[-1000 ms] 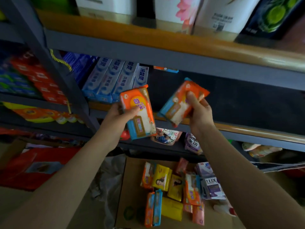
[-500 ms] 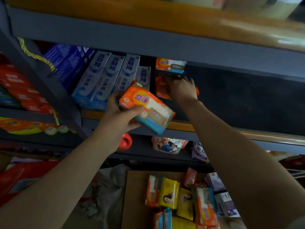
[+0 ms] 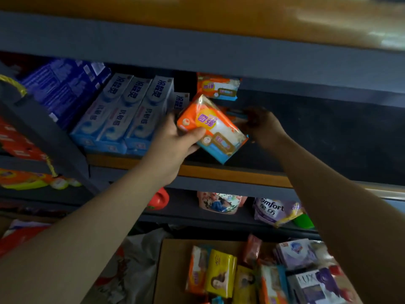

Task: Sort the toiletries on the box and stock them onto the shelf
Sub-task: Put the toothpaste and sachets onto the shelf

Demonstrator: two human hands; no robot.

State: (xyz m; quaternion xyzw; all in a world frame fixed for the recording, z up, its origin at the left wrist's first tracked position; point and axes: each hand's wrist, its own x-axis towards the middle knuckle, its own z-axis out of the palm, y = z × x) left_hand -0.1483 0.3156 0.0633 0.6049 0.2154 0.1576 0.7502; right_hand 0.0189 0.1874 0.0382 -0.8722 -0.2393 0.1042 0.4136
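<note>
My left hand (image 3: pixel 173 139) grips an orange and blue soap packet (image 3: pixel 211 128) in front of the middle shelf (image 3: pixel 230 173), tilted down to the right. My right hand (image 3: pixel 260 123) reaches into the dark shelf space just behind it. Its fingers curl on a second orange packet (image 3: pixel 237 114), which is mostly hidden by the first. A third matching packet (image 3: pixel 217 88) lies higher up at the back of the shelf. The cardboard box (image 3: pixel 173 270) below holds several soap packets in orange, yellow and purple.
Blue toothpaste boxes (image 3: pixel 122 115) fill the shelf left of the packets. The shelf space to the right is dark and bare. A purple Comfort pouch (image 3: pixel 274 210) and a floral pouch (image 3: pixel 221 204) sit on the lower shelf. A grey upright post (image 3: pixel 43 132) stands at left.
My left hand has carried its packet up and right, close to the shelf opening. My right hand stays inside the shelf and has shifted slightly right and down.
</note>
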